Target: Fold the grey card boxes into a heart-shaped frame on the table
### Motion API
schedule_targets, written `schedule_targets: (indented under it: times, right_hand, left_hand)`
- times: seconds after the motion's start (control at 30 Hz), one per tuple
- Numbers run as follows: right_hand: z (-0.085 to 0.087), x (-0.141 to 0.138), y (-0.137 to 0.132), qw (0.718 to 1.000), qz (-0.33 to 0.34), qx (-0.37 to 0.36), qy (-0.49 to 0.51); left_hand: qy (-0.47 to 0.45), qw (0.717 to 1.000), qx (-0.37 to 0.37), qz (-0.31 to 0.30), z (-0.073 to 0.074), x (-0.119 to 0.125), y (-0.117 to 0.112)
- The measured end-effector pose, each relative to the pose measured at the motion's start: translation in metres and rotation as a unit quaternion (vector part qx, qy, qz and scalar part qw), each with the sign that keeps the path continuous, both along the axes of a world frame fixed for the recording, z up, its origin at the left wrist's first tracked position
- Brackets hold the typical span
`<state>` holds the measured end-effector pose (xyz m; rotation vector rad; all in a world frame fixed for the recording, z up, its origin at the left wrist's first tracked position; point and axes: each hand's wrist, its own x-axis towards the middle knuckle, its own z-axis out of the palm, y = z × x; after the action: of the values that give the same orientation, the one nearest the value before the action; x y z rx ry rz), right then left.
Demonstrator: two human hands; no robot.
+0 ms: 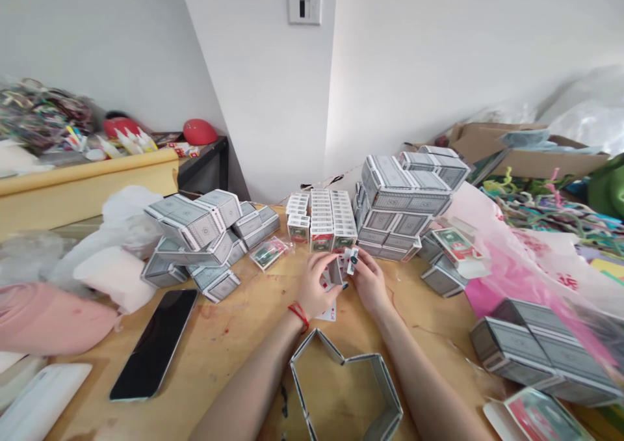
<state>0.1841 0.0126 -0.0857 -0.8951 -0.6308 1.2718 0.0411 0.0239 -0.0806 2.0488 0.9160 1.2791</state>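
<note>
My left grip (pixel 316 278) holds a grey card (pixel 335 272), my right grip (pixel 371 283) pinches a small white piece (pixel 351 261), both beyond the card frame (pixel 330 346); left of that frame lies a phone (pixel 155 347); farther beyond the frame stand card boxes (pixel 322 216).

I count two hands (pixel 371 286), one phone (pixel 155 345), one wall switch (pixel 305 8), one open card frame (pixel 384 421), three rows of small boxes (pixel 322 214), three loose card boxes (pixel 268 253), two rounded red things (pixel 199 133).
</note>
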Motion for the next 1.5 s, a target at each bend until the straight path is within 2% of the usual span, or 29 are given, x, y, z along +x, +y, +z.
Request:
schedule_targets:
  times: [0.27, 0.53, 0.8, 1.0, 1.37, 1.5]
  right_hand:
    - [-0.0048, -0.0005, -0.0018, 0.994, 0.023, 0.013, -0.104]
    - [-0.0039, 0.0012, -0.0017, 0.994, 0.034, 0.014, -0.099]
    - [-0.0036, 0.0001, 0.0, 0.989, 0.047, 0.024, -0.138]
    - [0.0005, -0.0021, -0.0007, 0.991, 0.035, 0.023, -0.13]
    - [-0.0018, 0.0009, 0.0009, 0.992, 0.032, 0.007, -0.126]
    - [-0.005, 0.0014, 0.0004, 0.989, 0.068, 0.014, -0.13]
  left_hand:
    - [0.002, 1.0, -0.023, 0.012, -0.0016, 0.0016, 0.0004]
    - [-0.006, 0.999, -0.024, -0.026, -0.0012, 0.0007, 0.0002]
    - [0.006, 1.0, -0.02, 0.014, 0.0002, 0.0026, 0.0]
    - [0.018, 0.999, -0.022, 0.028, -0.0029, 0.0036, 0.0016]
    - [0.044, 0.999, -0.016, 0.018, -0.0088, 0.0036, 0.0031]
    - [0.061, 0.998, -0.005, 0.021, -0.0084, 0.0037, 0.0015]
